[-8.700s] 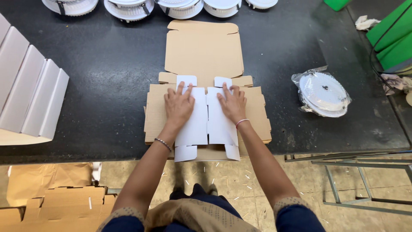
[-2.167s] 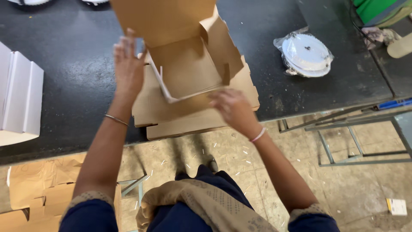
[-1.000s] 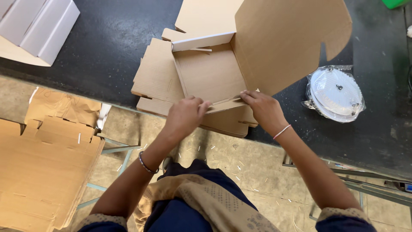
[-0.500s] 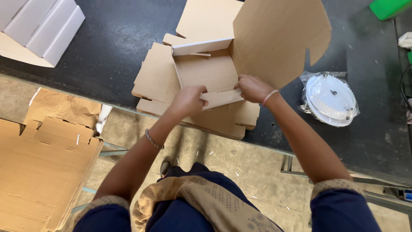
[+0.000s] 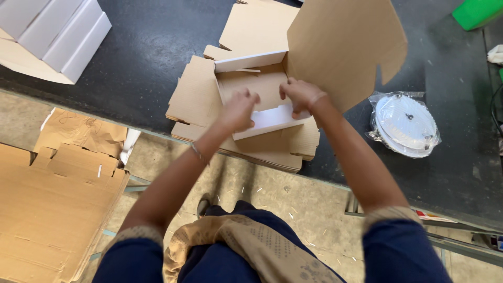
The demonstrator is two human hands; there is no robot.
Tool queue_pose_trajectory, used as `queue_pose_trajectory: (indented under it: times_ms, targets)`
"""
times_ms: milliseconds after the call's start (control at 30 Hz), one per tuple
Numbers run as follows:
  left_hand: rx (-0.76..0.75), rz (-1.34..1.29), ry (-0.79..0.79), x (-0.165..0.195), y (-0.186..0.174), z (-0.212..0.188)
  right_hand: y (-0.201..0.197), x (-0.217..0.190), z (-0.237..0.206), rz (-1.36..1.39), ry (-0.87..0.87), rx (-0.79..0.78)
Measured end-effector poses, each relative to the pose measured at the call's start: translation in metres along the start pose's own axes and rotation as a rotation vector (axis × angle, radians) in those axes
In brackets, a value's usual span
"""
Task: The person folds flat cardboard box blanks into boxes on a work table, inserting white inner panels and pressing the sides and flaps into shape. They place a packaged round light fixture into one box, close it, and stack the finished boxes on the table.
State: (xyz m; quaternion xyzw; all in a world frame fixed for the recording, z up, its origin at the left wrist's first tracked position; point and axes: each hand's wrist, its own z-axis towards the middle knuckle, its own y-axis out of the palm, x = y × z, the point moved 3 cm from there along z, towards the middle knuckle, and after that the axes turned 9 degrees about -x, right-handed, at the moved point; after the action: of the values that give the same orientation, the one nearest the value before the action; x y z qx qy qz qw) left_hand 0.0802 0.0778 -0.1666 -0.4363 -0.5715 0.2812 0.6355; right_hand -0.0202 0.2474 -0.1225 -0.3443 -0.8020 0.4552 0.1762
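Note:
A half-folded brown cardboard box (image 5: 262, 86) rests on a stack of flat cardboard blanks (image 5: 195, 97) at the near edge of a black table (image 5: 146, 47). Its large lid flap (image 5: 346, 50) stands up on the right. My left hand (image 5: 238, 109) and my right hand (image 5: 297, 95) both press on the box's near wall, a white-faced flap (image 5: 272, 119), fingers curled over its top edge. The far white-faced wall (image 5: 250, 61) stands upright.
A round white fixture in a clear plastic bag (image 5: 406, 124) lies on the table to the right. White folded cardboard pieces (image 5: 57, 34) sit at the far left. More brown cardboard sheets (image 5: 47, 209) lie on the floor at left. A green bin (image 5: 478, 11) is at top right.
Earlier the blanks lay flat under my palms. Since then I have raised the box's walls and lid; over the last second both hands slid inward along the near flap, folding it up.

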Motion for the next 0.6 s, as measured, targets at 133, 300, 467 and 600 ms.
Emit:
queue_pose_trajectory:
  times_ms: [133, 300, 467, 600]
  targets:
    - [0.177, 0.133, 0.042, 0.024, 0.043, -0.036, 0.046, -0.006, -0.021, 0.034, -0.251, 0.177]
    - [0.335, 0.201, 0.038, 0.03, 0.07, -0.041, 0.08, -0.012, -0.033, 0.181, -0.172, 0.361]
    - [0.341, 0.209, 0.011, 0.022, 0.074, -0.036, 0.084, -0.021, -0.029, 0.112, -0.189, 0.513]
    - [0.237, 0.1, -0.042, 0.023, 0.066, -0.029, 0.086, -0.013, -0.021, 0.073, -0.21, 0.501]
